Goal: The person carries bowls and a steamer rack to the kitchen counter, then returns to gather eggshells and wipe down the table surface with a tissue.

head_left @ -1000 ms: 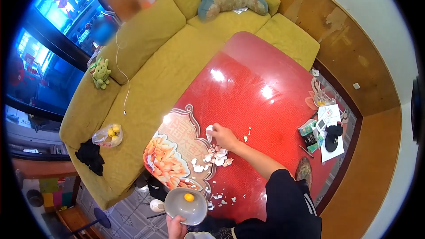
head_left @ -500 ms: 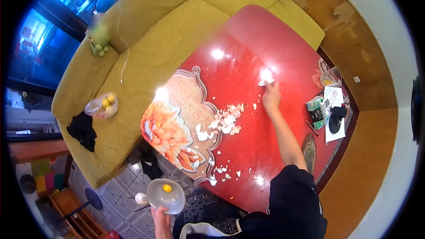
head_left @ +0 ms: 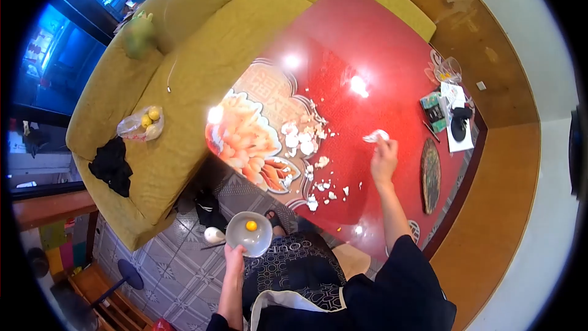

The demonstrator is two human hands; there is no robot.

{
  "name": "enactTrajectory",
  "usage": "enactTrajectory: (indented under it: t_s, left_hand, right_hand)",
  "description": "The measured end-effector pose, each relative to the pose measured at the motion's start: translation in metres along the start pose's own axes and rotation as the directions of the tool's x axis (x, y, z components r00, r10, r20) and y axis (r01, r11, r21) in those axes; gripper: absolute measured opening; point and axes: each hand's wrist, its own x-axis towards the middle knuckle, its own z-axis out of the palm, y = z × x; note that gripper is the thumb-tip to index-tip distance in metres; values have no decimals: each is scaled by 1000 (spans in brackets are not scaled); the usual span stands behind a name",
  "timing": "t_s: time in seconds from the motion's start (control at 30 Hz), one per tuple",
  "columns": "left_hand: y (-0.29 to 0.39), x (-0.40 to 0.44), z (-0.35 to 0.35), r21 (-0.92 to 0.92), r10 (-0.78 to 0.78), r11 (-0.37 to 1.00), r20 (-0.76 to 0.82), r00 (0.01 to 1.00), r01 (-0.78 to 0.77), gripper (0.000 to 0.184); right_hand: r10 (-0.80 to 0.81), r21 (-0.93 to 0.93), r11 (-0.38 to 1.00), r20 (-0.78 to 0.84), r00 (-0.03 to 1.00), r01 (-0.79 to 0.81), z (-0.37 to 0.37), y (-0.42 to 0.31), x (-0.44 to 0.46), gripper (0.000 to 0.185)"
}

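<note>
While the left hand (head_left: pixel 234 258) holds a round grey bowl (head_left: pixel 258 243) by its rim, the right hand (head_left: pixel 384 158) pinches a crumpled white tissue-like piece (head_left: pixel 375 136) at the glossy red table (head_left: pixel 343 43).
The left thumb presses the near rim; the other left fingers are hidden below, and I cannot tell their state. Inside the bowl, which is outside the table edge, rests one small round yellow thing (head_left: pixel 251 225). The right fingers are pressed together on the white piece; whether it touches the table, I cannot tell. To its left lies a loose heap of white and pale pink scraps (head_left: pixel 291 141), with smaller white crumbs (head_left: pixel 312 203) nearer to the edge.
</note>
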Motion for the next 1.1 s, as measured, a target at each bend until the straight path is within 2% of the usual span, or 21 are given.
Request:
enactTrajectory:
  t_s: [0.07, 0.2, 0.27, 0.37, 0.4, 0.47, 0.53, 0.6, 0.67, 0.7, 0.73, 0.8, 0.83, 0.87, 0.9, 0.93, 1.0, 1.03, 1.1]
  left_hand:
    - [-23, 21, -9, 76, -42, 996, 63, 997, 37, 45]
    - [-58, 55, -1, 183, -101, 981, 202, 974, 64, 55]
    - [-74, 60, 13, 269, -150, 960, 256, 955, 78, 57]
    - [-109, 66, 36, 318, -137, 947, 294, 946, 39, 58]
    - [-112, 58, 49, 259, -123, 965, 311, 943, 40, 58]
    - [-128, 52, 64, 264, -206, 957, 316, 926, 122, 62]
    - [-129, 38, 87, 182, -244, 964, 310, 919, 194, 67]
    - [-143, 42, 99, 154, -194, 977, 333, 923, 150, 71]
    - [-151, 40, 102, 225, -260, 954, 303, 917, 196, 67]
    - [-125, 27, 111, 171, -338, 940, 333, 880, 296, 65]
    - [-121, 23, 113, 175, -337, 940, 335, 880, 294, 65]
    - [-112, 24, 116, 145, -327, 945, 351, 877, 294, 64]
    - [-112, 28, 117, 148, -323, 946, 351, 879, 288, 64]
    - [-113, 29, 115, 156, -309, 950, 331, 892, 271, 63]
    - [-115, 30, 111, 166, -296, 953, 311, 903, 255, 62]
    - [-116, 32, 109, 173, -280, 956, 292, 914, 237, 62]
    - [-117, 38, 105, 162, -271, 959, 290, 918, 232, 61]
    - [-119, 41, 104, 148, -264, 962, 288, 920, 230, 60]
    - [-117, 43, 102, 179, -259, 960, 291, 921, 214, 58]
  right_hand:
    - [123, -60, 990, -68, 990, -127, -23, 42, -41, 41]
    - [248, -210, 944, -66, 967, -256, -50, 61, -111, 39]
    - [301, -201, 933, -20, 954, -298, -58, 39, -145, 38]
    - [336, -178, 923, -60, 940, -341, -59, 4, -189, 41]
    - [363, -175, 915, -39, 931, -364, -57, -12, -200, 42]
    - [278, -201, 943, 43, 960, -265, -45, -40, -224, 45]
    - [212, -117, 973, 142, 967, -196, -41, -79, -235, 49]
    - [182, -34, 983, 192, 965, -179, -32, -99, -245, 50]
    - [150, 34, 986, 256, 955, -164, -29, -112, -251, 50]
    - [107, 95, 986, 285, 952, -139, -28, -119, -253, 51]
    - [100, 181, 969, 334, 937, -168, -28, -126, -255, 49]
    - [29, 289, 951, 263, 964, -107, -33, -130, -248, 45]
    - [54, 274, 956, 183, 982, -104, -40, -127, -230, 39]
    - [8, 191, 981, 72, 997, -22, -40, -105, -215, 32]
    - [74, 148, 986, 26, 997, -77, -38, -79, -201, 27]
    - [229, 134, 965, -12, 973, -225, -41, -58, -178, 25]
    - [271, 60, 962, -97, 958, -266, -51, -23, -120, 25]
    - [236, -62, 968, -104, 966, -243, -42, 8, -105, 29]
    - [249, -81, 965, -19, 968, -249, -28, 25, -88, 29]
